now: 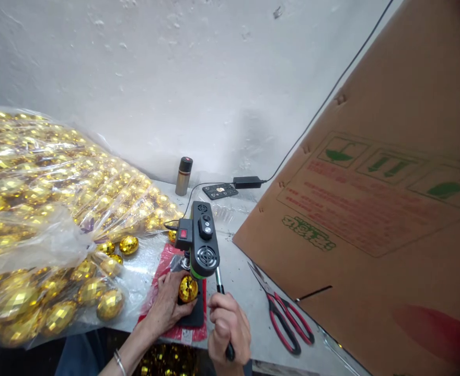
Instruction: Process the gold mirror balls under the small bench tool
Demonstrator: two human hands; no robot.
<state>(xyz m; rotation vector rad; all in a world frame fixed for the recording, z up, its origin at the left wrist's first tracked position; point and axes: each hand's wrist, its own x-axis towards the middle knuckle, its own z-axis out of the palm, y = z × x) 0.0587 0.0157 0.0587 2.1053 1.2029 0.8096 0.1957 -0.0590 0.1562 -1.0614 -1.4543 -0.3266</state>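
A small black drill-press-like machine [205,235] with a red switch stands on the table. Beneath its head sits a faceted gold ball [188,289], gripped between the fingers and thumb of my left hand [169,303], which wears a bracelet at the wrist. The ball rests over the black base [197,313], which lies on red plastic [147,308]. To the right, my right hand [230,329] is closed around a black-handled metal lever [219,280] beside the machine head. The ball's underside is hidden.
Clear bags of gold balls [57,172] fill the left, with loose balls [128,245] beside them. Red-handled scissors [288,318] lie at right, near a large cardboard box [371,209]. A bottle [183,177], a black patterned case [220,191] and a power adapter [247,182] stand or lie behind.
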